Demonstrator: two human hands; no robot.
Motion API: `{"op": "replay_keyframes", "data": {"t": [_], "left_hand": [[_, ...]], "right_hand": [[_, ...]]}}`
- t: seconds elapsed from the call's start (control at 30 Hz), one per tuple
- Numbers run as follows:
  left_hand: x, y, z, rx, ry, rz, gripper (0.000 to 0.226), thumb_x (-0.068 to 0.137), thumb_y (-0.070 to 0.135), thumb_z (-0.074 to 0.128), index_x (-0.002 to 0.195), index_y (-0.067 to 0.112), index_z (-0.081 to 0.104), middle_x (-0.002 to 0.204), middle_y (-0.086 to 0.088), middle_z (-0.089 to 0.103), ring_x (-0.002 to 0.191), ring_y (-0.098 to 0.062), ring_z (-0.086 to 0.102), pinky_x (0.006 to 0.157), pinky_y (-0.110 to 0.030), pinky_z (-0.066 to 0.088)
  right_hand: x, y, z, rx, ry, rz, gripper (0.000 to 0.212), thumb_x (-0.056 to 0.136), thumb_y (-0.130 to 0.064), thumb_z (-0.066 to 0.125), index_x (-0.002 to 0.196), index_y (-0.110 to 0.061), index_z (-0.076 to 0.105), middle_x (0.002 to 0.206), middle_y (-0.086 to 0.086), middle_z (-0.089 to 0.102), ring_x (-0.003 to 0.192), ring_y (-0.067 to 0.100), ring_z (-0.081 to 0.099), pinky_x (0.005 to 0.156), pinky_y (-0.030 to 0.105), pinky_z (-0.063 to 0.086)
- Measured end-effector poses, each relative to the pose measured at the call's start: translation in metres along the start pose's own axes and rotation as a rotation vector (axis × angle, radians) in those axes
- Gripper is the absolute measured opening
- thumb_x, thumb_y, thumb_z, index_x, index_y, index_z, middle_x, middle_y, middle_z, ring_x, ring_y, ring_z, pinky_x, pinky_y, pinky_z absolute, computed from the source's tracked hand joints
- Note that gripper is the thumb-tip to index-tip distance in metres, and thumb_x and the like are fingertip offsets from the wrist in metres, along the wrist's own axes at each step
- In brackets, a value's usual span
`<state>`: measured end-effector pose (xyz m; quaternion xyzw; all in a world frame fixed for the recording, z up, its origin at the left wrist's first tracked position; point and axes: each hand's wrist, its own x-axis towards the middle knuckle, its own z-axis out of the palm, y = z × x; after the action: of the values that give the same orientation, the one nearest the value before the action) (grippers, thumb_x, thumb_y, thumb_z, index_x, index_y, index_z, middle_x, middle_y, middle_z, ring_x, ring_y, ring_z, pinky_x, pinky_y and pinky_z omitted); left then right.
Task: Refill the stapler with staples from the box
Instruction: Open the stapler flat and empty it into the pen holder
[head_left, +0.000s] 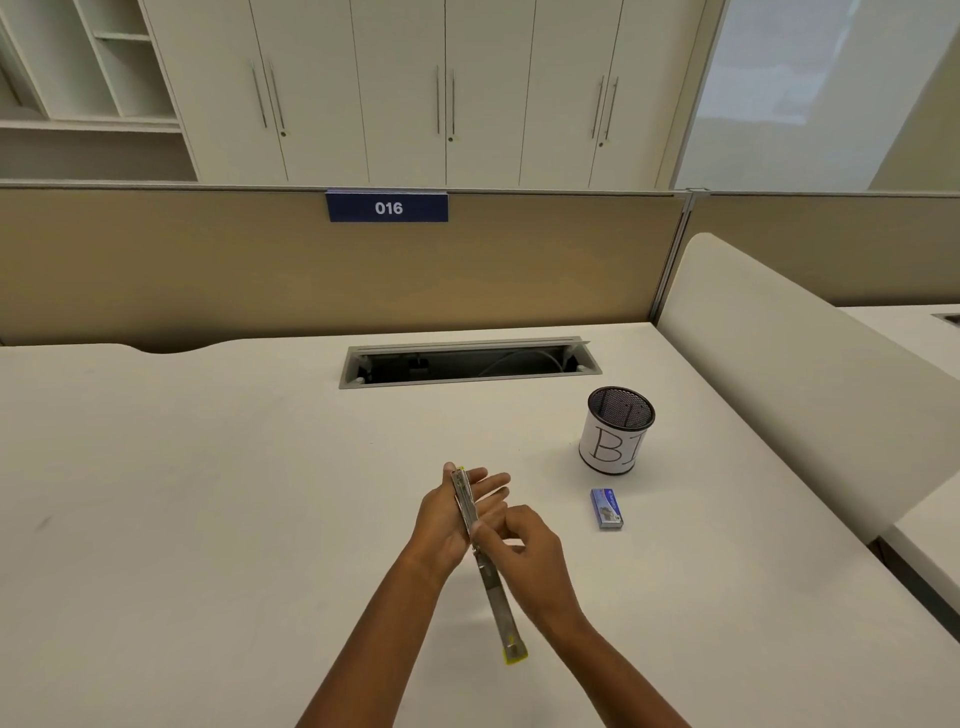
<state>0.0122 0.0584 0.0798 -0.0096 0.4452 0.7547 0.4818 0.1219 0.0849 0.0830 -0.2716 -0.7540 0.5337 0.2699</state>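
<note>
The stapler (497, 605) is swung fully open into one long metal strip with a yellow end near me, held above the white desk (208, 493). My left hand (447, 519) supports its far half, fingers stretched out behind it. My right hand (530, 551) pinches the strip near its middle hinge. The small blue staple box (606, 508) lies shut on the desk to the right of my hands, untouched.
A black mesh pen cup (616, 431) with a white paper label stands behind the box. A cable slot (467, 364) with its lid up runs across the desk's back. A beige partition (311, 270) and a white side panel (805, 374) bound the desk.
</note>
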Motion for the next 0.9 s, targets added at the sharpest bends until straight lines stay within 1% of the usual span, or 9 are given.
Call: {"op": "replay_keyframes", "data": {"t": [0.07, 0.1, 0.23, 0.33, 0.43, 0.53, 0.67, 0.83, 0.9], "left_hand": [[0.0, -0.001, 0.001, -0.016, -0.022, 0.004, 0.049, 0.101, 0.037, 0.023, 0.085, 0.003, 0.054, 0.082, -0.018, 0.072, 0.11, -0.035, 0.051, 0.093, -0.045, 0.04], [0.0, -0.002, 0.001, -0.032, -0.03, 0.004, 0.049, 0.1, 0.036, 0.023, 0.085, 0.003, 0.055, 0.085, -0.019, 0.072, 0.113, -0.035, 0.05, 0.093, -0.044, 0.04], [-0.002, -0.001, 0.001, -0.086, -0.049, 0.006, 0.05, 0.1, 0.036, 0.024, 0.082, 0.003, 0.057, 0.122, -0.024, 0.055, 0.127, -0.037, 0.043, 0.104, -0.045, 0.033], [-0.003, -0.002, 0.001, -0.113, -0.061, -0.001, 0.051, 0.1, 0.037, 0.023, 0.081, 0.004, 0.058, 0.129, -0.023, 0.052, 0.133, -0.036, 0.038, 0.112, -0.044, 0.025], [-0.004, -0.003, -0.001, -0.152, -0.068, -0.013, 0.05, 0.1, 0.037, 0.023, 0.081, 0.004, 0.057, 0.138, -0.024, 0.047, 0.135, -0.036, 0.036, 0.115, -0.045, 0.021], [-0.005, -0.003, -0.003, -0.185, -0.073, -0.027, 0.049, 0.1, 0.036, 0.024, 0.083, 0.005, 0.057, 0.14, -0.024, 0.045, 0.134, -0.035, 0.037, 0.113, -0.043, 0.024], [-0.007, -0.003, -0.001, -0.227, -0.108, -0.07, 0.047, 0.1, 0.036, 0.025, 0.089, 0.004, 0.057, 0.138, -0.022, 0.046, 0.134, -0.035, 0.038, 0.105, -0.042, 0.03], [-0.006, -0.006, -0.003, -0.289, -0.144, -0.1, 0.052, 0.1, 0.038, 0.02, 0.094, 0.002, 0.058, 0.102, -0.018, 0.066, 0.134, -0.036, 0.037, 0.102, -0.043, 0.031], [-0.006, -0.007, -0.002, -0.33, -0.14, -0.119, 0.054, 0.1, 0.037, 0.019, 0.093, 0.0, 0.058, 0.11, -0.02, 0.064, 0.134, -0.037, 0.036, 0.101, -0.045, 0.032]], "right_hand": [[0.003, -0.001, 0.0, 0.044, -0.02, 0.145, 0.012, 0.086, -0.015, 0.06, 0.074, -0.017, 0.057, 0.081, 0.0, 0.059, 0.076, 0.009, 0.057, 0.056, 0.005, 0.047], [0.003, -0.001, -0.002, 0.057, -0.043, 0.191, 0.006, 0.086, -0.014, 0.06, 0.081, -0.015, 0.057, 0.084, -0.001, 0.059, 0.079, 0.011, 0.057, 0.055, 0.006, 0.047], [0.004, -0.003, -0.004, 0.081, -0.124, 0.354, 0.015, 0.088, -0.018, 0.056, 0.099, -0.018, 0.047, 0.087, -0.005, 0.056, 0.082, 0.011, 0.055, 0.062, 0.014, 0.044], [0.005, -0.004, -0.003, 0.084, -0.175, 0.467, 0.012, 0.09, -0.021, 0.052, 0.099, -0.016, 0.048, 0.09, 0.002, 0.059, 0.08, 0.014, 0.056, 0.067, 0.02, 0.046], [0.006, -0.005, -0.005, 0.098, -0.208, 0.507, 0.008, 0.091, -0.02, 0.05, 0.087, -0.014, 0.054, 0.082, 0.004, 0.062, 0.069, 0.013, 0.059, 0.064, 0.02, 0.05], [0.009, -0.004, -0.008, 0.111, -0.211, 0.496, 0.017, 0.089, -0.018, 0.051, 0.073, -0.016, 0.056, 0.073, 0.003, 0.062, 0.062, 0.014, 0.061, 0.059, 0.02, 0.051], [0.01, 0.001, -0.008, 0.093, -0.157, 0.456, 0.018, 0.088, -0.017, 0.053, 0.071, -0.015, 0.055, 0.069, 0.003, 0.063, 0.054, 0.011, 0.059, 0.049, 0.016, 0.048], [0.008, 0.007, -0.011, -0.079, -0.015, 0.236, 0.013, 0.084, -0.015, 0.059, 0.074, -0.013, 0.052, 0.066, 0.003, 0.061, 0.053, 0.011, 0.056, 0.046, 0.012, 0.044], [0.009, 0.006, -0.014, -0.219, 0.019, 0.137, 0.013, 0.083, -0.014, 0.06, 0.076, -0.013, 0.049, 0.069, 0.004, 0.06, 0.058, 0.016, 0.056, 0.051, 0.016, 0.041]]}}
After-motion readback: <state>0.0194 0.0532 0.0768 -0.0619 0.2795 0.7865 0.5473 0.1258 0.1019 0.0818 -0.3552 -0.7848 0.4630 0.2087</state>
